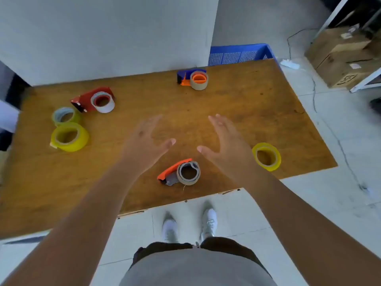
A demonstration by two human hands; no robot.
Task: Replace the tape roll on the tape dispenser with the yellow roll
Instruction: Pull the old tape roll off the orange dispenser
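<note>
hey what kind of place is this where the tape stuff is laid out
Probably a storeroom or packing workspace, not a home. A bare wooden table holds several tape dispensers and loose rolls, a blue plastic crate sits behind it, and taped cardboard boxes stand by metal shelving on a tiled floor.

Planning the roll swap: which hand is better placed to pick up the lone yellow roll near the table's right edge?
Right. The right hand hovers open just beside that yellow roll; the left hand is across the orange dispenser.
</note>
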